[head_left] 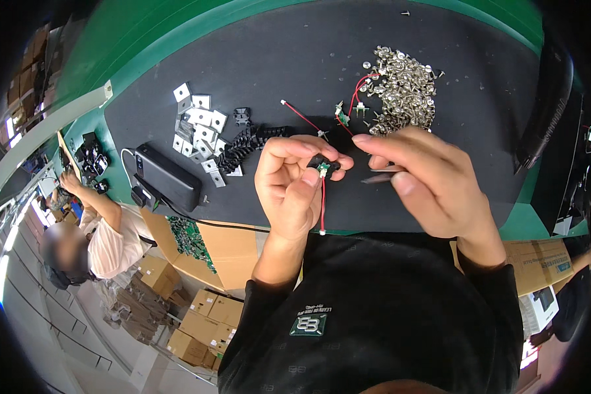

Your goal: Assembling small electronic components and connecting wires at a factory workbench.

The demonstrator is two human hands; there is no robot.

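My left hand (289,180) is closed around a small black plastic part (320,162), held between thumb and fingers. A tiny green circuit board (323,171) sits on that part, and a red wire (322,207) with a white plug hangs from it. To its right, my right hand (433,180) pinches thin grey tweezers (379,176), their tips pointing toward the left hand but apart from the part. Just beyond the hands lie more small circuit boards (342,115) with red wires. Part of the tweezers is hidden by my fingers.
A heap of silver screws (404,92) lies at the far right of the black mat. Square metal plates (203,131) and black plastic parts (249,139) are at the left, near a black box (167,177) with a cable. Another person (105,236) works at far left.
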